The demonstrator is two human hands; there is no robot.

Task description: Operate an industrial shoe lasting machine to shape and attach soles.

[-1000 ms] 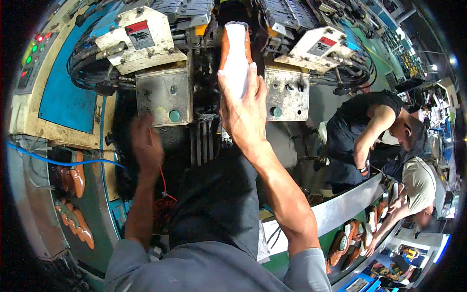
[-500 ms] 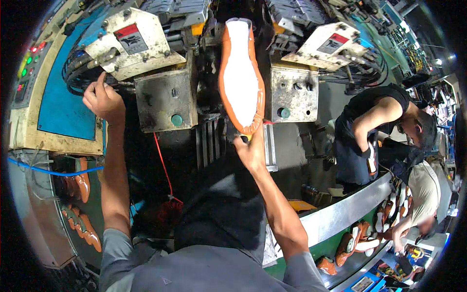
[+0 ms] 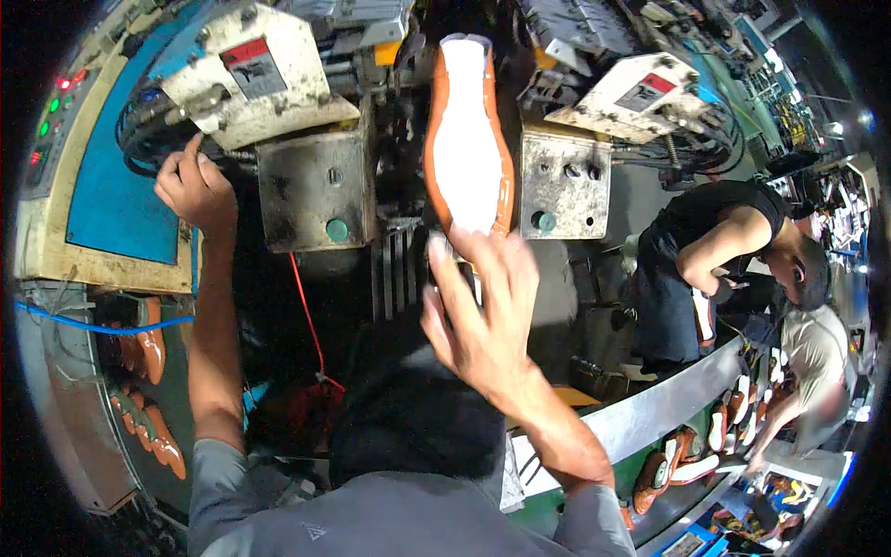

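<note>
A shoe upper (image 3: 504, 158) in glossy orange-brown, with a white sole side (image 3: 469, 148) facing up, sits lengthwise in the machine, its toe nearest me. My right hand (image 3: 487, 311) is at that toe, fingers spread and slightly blurred, fingertips over or touching its edge; I cannot tell which. Nothing shows in its grasp. On the left, my left hand (image 3: 197, 190) is raised beside the lower corner of a cream machine plate (image 3: 278, 88). Its fingers are curled, the index finger pointing up; whatever they grip is hidden.
Metal boxes with green buttons (image 3: 337, 229) flank the shoe. A control panel (image 3: 51, 130) with lit buttons stands at far left, above shoes (image 3: 153, 436) on a shelf. On the right, a conveyor (image 3: 650, 413) carries several shoes, and two people (image 3: 719, 251) work beside it.
My right hand has gone from closed under the toe to spread over its near end. The shoe appears slightly further right in view. My left hand stays by the plate.
</note>
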